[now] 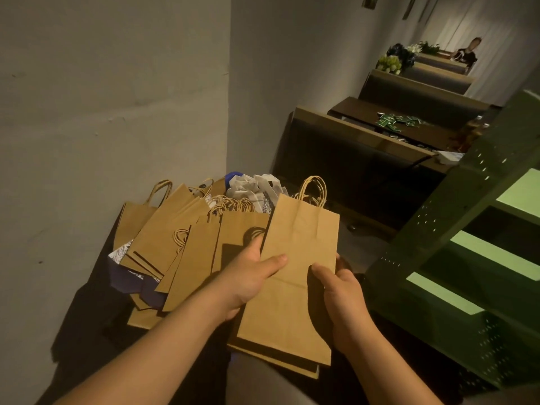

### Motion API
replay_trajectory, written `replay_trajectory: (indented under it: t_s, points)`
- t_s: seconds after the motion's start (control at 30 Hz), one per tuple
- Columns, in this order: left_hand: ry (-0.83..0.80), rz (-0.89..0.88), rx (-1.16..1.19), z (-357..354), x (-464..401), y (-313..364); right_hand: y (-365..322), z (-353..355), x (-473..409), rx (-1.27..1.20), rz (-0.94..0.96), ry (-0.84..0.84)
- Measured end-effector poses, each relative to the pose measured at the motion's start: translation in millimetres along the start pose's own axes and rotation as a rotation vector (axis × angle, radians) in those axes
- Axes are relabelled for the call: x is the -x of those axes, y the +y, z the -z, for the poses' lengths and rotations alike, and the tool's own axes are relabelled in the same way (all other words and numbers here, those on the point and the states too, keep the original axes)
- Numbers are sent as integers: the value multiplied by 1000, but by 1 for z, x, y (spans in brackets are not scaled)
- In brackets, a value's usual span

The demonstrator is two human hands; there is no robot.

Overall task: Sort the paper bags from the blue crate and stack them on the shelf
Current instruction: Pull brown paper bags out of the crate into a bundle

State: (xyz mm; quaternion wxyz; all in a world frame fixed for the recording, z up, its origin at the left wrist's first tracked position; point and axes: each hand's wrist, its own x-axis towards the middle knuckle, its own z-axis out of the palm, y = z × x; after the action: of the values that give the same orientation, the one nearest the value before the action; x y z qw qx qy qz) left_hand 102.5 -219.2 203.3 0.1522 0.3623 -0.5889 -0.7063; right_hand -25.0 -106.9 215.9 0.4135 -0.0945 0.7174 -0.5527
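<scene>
I hold a small stack of flat brown paper bags (295,276) with twisted handles in front of me. My left hand (248,276) grips its left edge, thumb on top. My right hand (336,290) grips the right edge, thumb on the top bag. Behind them a heap of brown paper bags (181,244) fans out over the crate, with white patterned bags (257,191) and dark blue ones mixed in. Only a blue corner of the crate (233,174) shows. The green metal shelf (479,258) stands to the right, its light green boards bare.
A grey wall runs along the left. Dark booth seats and a table (403,124) with scattered green packets lie ahead on the right. A person sits far back (467,54) near potted plants.
</scene>
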Motion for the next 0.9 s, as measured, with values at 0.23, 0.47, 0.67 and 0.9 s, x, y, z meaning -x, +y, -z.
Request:
replay_trajectory:
  t_s: [0.23,0.47,0.67,0.9]
  points:
    - [-95,2,-146,-3,1,-3,6,10,-3,91,-3,33]
    - [239,-79,-472,23,-13,2,5,14,-2,62,22,78]
    - [428,139,-1036,58,-44,-26,7,21,0,8,12,72]
    - [376,277,-1238,58,-51,-36,11,20,-2,19,15,72]
